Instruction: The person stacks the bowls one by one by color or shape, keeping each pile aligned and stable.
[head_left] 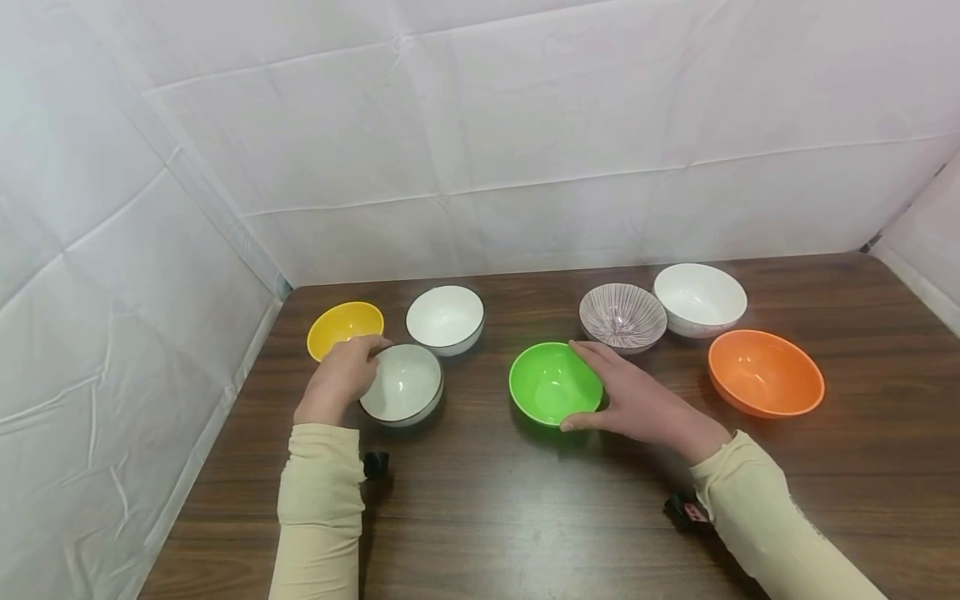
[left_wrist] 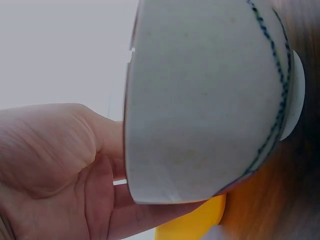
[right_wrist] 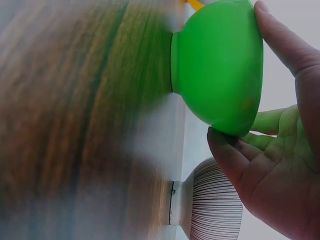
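In the head view my left hand (head_left: 341, 379) grips a greyish-white bowl with a dark rim (head_left: 403, 385) by its left side. The left wrist view shows that bowl's plain outer wall (left_wrist: 205, 105), with blue patterned lines near its foot; the thumb tip is hidden behind the rim. My right hand (head_left: 637, 400) holds a bright green bowl (head_left: 553, 385), thumb on the near rim and fingers on the far right side. Seen from the right wrist, the thumb and fingers span the green bowl's wall (right_wrist: 220, 70). Whether either bowl is off the table cannot be told.
A yellow bowl (head_left: 341, 327) and a white bowl (head_left: 446, 318) stand behind the left hand. A striped bowl (head_left: 622, 317), another white bowl (head_left: 701, 298) and an orange bowl (head_left: 765, 372) are at the right of the brown table (head_left: 480, 517). White sheeting (head_left: 525, 125) hangs behind.
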